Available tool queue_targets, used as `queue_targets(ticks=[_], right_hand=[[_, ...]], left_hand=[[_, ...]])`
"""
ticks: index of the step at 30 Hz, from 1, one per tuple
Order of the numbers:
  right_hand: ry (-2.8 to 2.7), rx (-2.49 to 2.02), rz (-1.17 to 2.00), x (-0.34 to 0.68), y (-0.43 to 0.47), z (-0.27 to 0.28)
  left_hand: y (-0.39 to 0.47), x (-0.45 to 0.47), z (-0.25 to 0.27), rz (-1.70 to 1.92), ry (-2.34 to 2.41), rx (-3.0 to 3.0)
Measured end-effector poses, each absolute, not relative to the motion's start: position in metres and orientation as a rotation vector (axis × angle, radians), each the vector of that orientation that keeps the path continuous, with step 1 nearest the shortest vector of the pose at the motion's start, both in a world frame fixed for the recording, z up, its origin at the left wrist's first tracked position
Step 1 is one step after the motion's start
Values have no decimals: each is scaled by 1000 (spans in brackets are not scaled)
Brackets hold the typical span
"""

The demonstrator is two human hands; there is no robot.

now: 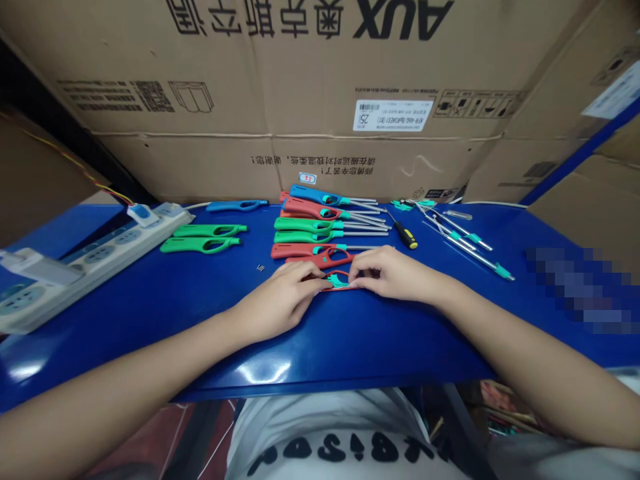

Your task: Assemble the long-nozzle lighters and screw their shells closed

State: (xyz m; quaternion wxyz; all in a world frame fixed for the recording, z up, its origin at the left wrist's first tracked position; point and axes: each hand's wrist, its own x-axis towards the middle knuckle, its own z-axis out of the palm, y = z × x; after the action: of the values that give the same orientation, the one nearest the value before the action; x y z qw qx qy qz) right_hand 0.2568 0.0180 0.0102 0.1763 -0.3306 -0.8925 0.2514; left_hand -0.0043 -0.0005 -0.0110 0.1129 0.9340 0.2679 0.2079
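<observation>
We have the red handle (345,288) on the blue bench (320,353), just nearer us than the row of lighters (300,250) — left hand (280,297) pinching one end, right hand (393,273) the other. Likely light, stiff, slick plastic; we'd grip its ends, sparing the small teal piece (337,281).
</observation>
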Motion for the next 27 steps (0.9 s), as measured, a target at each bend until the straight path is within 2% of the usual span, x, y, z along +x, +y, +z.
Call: queue_targets(ticks=[8,13,19,27], right_hand=[[-2610,-1046,488,247,9,6],[-2598,-1048,477,246,10,6],[-2557,-989,622,250,13,10],[-2655,-1035,443,247,9,9]], left_hand=[[1,-5,-12,612,784,2727],[1,-5,-9,635,779,2708],[3,-6,-9,633,750,2702],[3,-6,-8,611,738,2730]])
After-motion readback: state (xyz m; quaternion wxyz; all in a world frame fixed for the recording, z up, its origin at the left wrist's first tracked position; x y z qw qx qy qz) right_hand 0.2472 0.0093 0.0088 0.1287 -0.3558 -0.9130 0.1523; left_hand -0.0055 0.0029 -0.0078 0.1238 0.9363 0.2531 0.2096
